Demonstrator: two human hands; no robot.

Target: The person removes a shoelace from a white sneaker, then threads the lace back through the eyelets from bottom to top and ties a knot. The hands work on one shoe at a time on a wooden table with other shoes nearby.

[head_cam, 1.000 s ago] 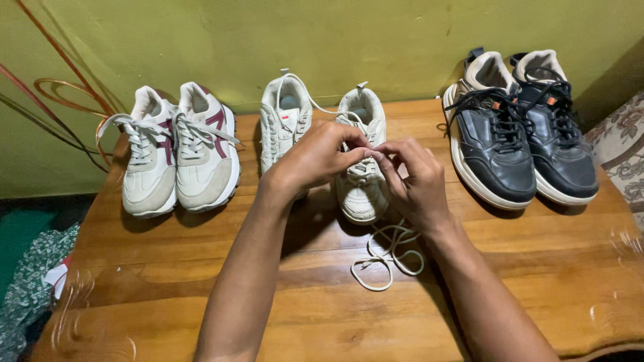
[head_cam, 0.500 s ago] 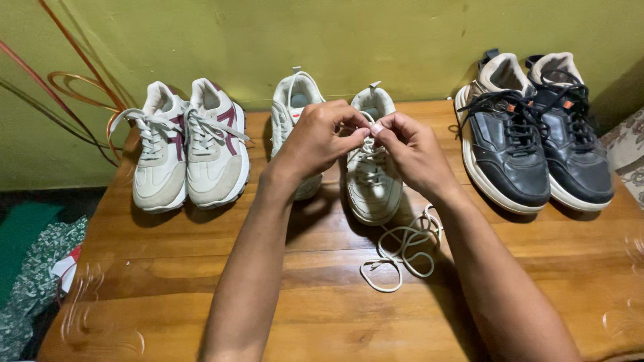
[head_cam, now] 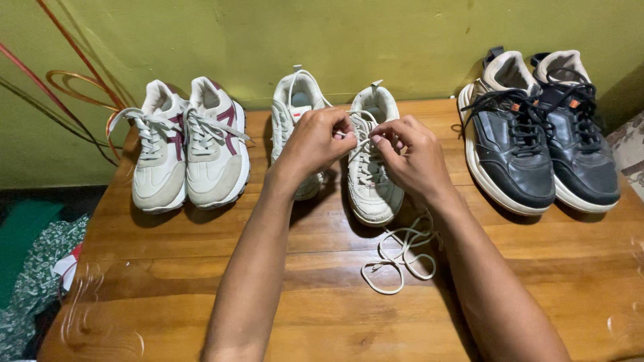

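In the centre of the frame, the left hand (head_cam: pixel 315 142) and the right hand (head_cam: pixel 412 157) are meeting over the lacing of a cream sneaker (head_cam: pixel 372 171) that is standing toe toward the viewer on the wooden table (head_cam: pixel 201 281). Both hands are closing narrowly, fingertips pinching the shoe's white lace (head_cam: pixel 359 139) near the upper eyelets, probably so that the thin cord is staying taut and easy to guide. The sneaker is lying directly beneath and between the two hands, partly hidden by them. The loose remainder of the lace (head_cam: pixel 401 258) is trailing down from under the right hand and coiling on the table, lower centre. The matching cream sneaker (head_cam: pixel 293 107) is standing just to the left, behind the left hand. A cream-and-maroon pair (head_cam: pixel 191 144) is sitting in the upper left, and a black pair (head_cam: pixel 537 144) in the upper right, both against the green wall (head_cam: pixel 376 33).
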